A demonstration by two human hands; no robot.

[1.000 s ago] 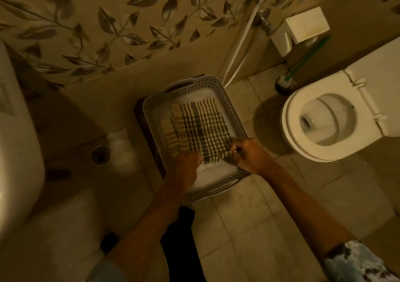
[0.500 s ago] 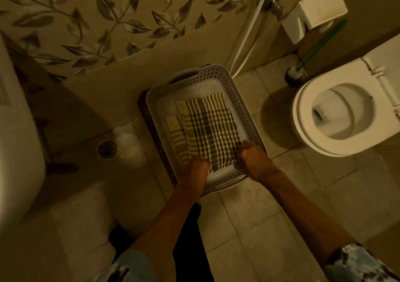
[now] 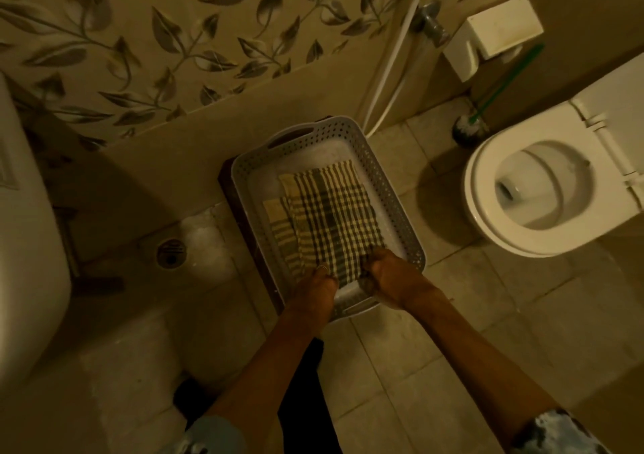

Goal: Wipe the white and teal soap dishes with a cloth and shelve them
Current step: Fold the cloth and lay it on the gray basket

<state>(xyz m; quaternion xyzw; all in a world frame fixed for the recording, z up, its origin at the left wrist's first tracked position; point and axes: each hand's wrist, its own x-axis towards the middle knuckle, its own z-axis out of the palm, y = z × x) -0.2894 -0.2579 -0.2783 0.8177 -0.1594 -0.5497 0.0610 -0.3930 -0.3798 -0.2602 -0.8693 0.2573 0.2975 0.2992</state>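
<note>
A checked cloth [image 3: 329,216] lies spread inside a grey perforated basket [image 3: 390,188] on the bathroom floor. My left hand [image 3: 315,288] grips the cloth's near edge at its left corner. My right hand [image 3: 390,277] grips the same edge at the right corner. Both hands sit at the basket's near end, close together. No soap dish shows in this view.
The basket rests on a dark stand by the leaf-patterned wall. A white toilet [image 3: 543,188] stands open at the right, with a green-handled brush [image 3: 470,128] behind it. A floor drain [image 3: 170,253] lies left of the basket. A white basin edge [image 3: 24,244] fills the far left.
Both hands have drawn closer together along the cloth's near edge and sunk lower into the basket. The camera has tilted, shifting the whole scene slightly.
</note>
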